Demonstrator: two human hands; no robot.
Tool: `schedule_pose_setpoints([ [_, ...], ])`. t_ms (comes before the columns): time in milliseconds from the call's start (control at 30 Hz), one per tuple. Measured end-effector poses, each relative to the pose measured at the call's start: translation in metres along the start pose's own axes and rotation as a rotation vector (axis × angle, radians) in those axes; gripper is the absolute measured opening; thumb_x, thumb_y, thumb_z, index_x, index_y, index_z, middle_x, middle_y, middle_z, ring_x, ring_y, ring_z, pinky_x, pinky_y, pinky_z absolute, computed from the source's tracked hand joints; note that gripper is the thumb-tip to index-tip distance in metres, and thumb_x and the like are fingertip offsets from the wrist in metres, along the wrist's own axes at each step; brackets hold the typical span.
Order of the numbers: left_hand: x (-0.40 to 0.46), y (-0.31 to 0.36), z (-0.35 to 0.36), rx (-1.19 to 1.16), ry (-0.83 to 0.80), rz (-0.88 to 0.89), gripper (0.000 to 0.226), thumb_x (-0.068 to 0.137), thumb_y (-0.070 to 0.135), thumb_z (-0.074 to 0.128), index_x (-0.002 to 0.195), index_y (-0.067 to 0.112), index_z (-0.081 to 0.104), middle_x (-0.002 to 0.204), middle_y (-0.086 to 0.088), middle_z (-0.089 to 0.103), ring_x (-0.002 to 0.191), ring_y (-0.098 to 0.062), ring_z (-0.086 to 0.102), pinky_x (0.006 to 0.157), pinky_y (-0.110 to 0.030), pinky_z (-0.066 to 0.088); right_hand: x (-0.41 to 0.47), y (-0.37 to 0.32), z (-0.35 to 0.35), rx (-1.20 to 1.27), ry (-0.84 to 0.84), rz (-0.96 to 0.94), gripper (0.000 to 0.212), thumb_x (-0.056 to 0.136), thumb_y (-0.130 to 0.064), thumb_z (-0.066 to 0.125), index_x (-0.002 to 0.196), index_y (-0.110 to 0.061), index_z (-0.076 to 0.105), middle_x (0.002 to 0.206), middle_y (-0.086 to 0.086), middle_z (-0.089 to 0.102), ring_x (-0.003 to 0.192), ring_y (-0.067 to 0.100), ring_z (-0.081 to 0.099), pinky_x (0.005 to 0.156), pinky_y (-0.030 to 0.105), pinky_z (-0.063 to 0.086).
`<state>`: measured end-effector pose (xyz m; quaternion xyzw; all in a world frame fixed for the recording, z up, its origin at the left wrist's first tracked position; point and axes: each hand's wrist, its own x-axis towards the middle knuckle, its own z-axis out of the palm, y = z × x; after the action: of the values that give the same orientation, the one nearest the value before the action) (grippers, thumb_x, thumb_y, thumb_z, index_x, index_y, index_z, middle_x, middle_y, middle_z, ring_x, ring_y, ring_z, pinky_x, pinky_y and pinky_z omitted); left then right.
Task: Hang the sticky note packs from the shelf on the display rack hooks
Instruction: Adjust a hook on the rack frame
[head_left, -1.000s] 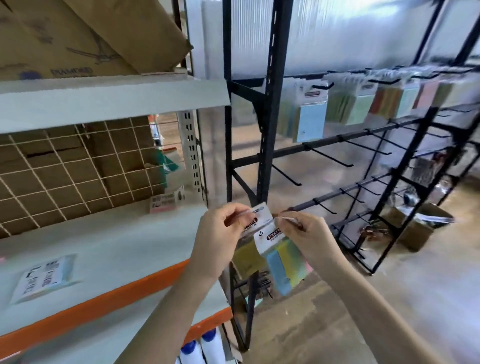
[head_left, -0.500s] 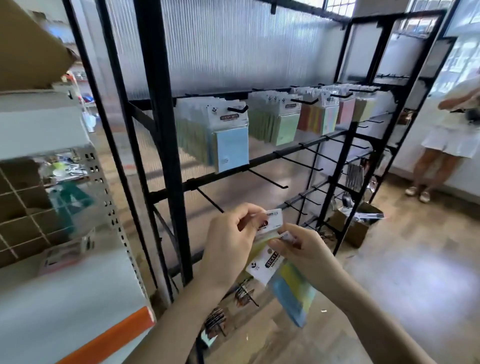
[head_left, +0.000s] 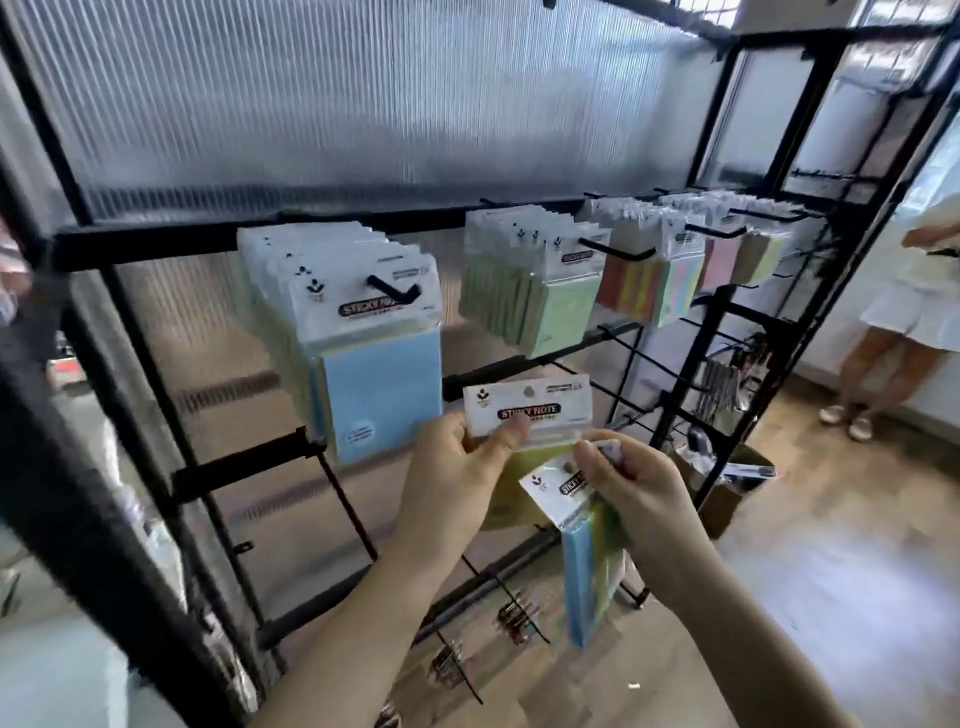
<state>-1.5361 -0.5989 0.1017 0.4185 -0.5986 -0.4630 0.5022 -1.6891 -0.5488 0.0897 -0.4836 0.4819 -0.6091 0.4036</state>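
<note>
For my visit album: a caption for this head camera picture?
Left hand and right hand each hold a sticky note pack before a display rack of hanging packs.

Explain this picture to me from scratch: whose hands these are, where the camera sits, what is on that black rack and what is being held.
There is no machine here. A person wears a wide-angle camera on the head, so the one view looks forward and down at their own two bare hands.

The left hand pinches the white header card of a yellow sticky note pack, held upright. The right hand has its grip on a second pack of blue and yellow notes, which hangs tilted below it.

In front stands a black display rack with hooks. Its top row already carries hanging packs: a blue row on the left, a green row next to it, then mixed colours further right. The hooks on the lower bars look mostly bare.

At the right edge another person stands, and a cardboard box sits on the floor.
</note>
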Motion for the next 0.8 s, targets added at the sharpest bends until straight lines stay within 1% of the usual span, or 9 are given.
schedule_pose_setpoints([
  [67,0.010,-0.003,0.008,0.000,0.055,-0.008,0.039,0.063,0.062,0.059,0.076,0.026,0.063,0.068,0.028,0.066,0.061,0.007,0.060,0.053,-0.019,0.045,0.011,0.002,-0.008,0.011,0.027,-0.012,0.025,0.076,-0.035,0.065,0.088,-0.015,0.075,0.076,0.005,0.071,0.064,0.014,0.064,0.056,0.020,0.051],
  [167,0.019,-0.007,0.016,-0.019,0.082,0.020,0.021,0.079,0.045,0.066,0.078,0.024,0.064,0.072,0.024,0.068,0.065,0.007,0.061,0.055,-0.007,0.041,0.027,0.001,-0.021,0.029,0.121,-0.053,0.026,0.076,-0.039,0.065,0.085,-0.018,0.075,0.070,0.000,0.069,0.060,0.010,0.061,0.052,0.019,0.049],
  [233,0.023,-0.008,0.020,0.001,0.064,0.025,0.016,0.083,0.041,0.066,0.082,0.025,0.066,0.077,0.019,0.070,0.071,0.004,0.063,0.058,-0.007,0.041,0.038,0.000,-0.031,0.030,0.188,-0.087,0.027,0.077,-0.042,0.064,0.083,-0.018,0.074,0.067,-0.001,0.066,0.057,0.009,0.058,0.050,0.019,0.046],
  [367,0.024,-0.006,0.028,0.031,0.041,0.041,0.028,0.074,0.055,0.060,0.085,0.030,0.066,0.085,0.019,0.071,0.078,0.002,0.065,0.065,-0.015,0.047,0.057,-0.004,-0.046,0.064,0.293,-0.154,0.023,0.078,-0.042,0.064,0.078,-0.021,0.073,0.065,-0.005,0.065,0.055,0.006,0.057,0.048,0.017,0.046],
  [433,0.025,-0.005,0.036,0.042,0.064,0.055,0.036,0.070,0.062,0.058,0.083,0.029,0.065,0.082,0.019,0.070,0.074,0.001,0.065,0.065,-0.021,0.047,0.065,-0.007,-0.054,0.048,0.318,-0.212,0.021,0.081,-0.040,0.063,0.078,-0.021,0.073,0.067,-0.008,0.066,0.058,0.004,0.058,0.050,0.015,0.046],
  [567,0.025,-0.003,0.055,0.030,0.112,0.061,0.044,0.070,0.074,0.057,0.081,0.032,0.065,0.076,0.009,0.071,0.067,-0.010,0.067,0.064,-0.040,0.056,0.079,-0.014,-0.072,0.010,0.318,-0.301,0.021,0.086,-0.039,0.061,0.078,-0.023,0.072,0.073,-0.011,0.067,0.064,0.001,0.058,0.054,0.014,0.045],
  [633,0.028,-0.001,0.066,0.021,0.140,0.107,0.042,0.072,0.073,0.058,0.083,0.033,0.065,0.075,0.006,0.072,0.067,-0.013,0.068,0.066,-0.036,0.057,0.086,-0.017,-0.084,-0.001,0.321,-0.315,0.021,0.085,-0.040,0.061,0.079,-0.023,0.072,0.073,-0.010,0.067,0.065,0.002,0.058,0.055,0.015,0.045],
  [733,0.038,-0.001,0.083,0.010,0.194,0.136,0.063,0.062,0.077,0.057,0.085,0.020,0.068,0.077,0.003,0.072,0.073,-0.012,0.068,0.067,-0.022,0.052,0.100,-0.022,-0.104,-0.002,0.324,-0.327,0.020,0.081,-0.039,0.064,0.078,-0.020,0.070,0.070,-0.006,0.066,0.065,0.007,0.058,0.057,0.019,0.046],
  [800,0.045,0.002,0.097,0.014,0.191,0.157,0.072,0.055,0.085,0.056,0.087,0.022,0.069,0.076,0.006,0.072,0.075,-0.013,0.069,0.072,-0.027,0.054,0.111,-0.027,-0.119,0.013,0.317,-0.356,0.017,0.079,-0.036,0.065,0.075,-0.019,0.067,0.067,-0.008,0.064,0.062,0.006,0.056,0.056,0.018,0.046],
])
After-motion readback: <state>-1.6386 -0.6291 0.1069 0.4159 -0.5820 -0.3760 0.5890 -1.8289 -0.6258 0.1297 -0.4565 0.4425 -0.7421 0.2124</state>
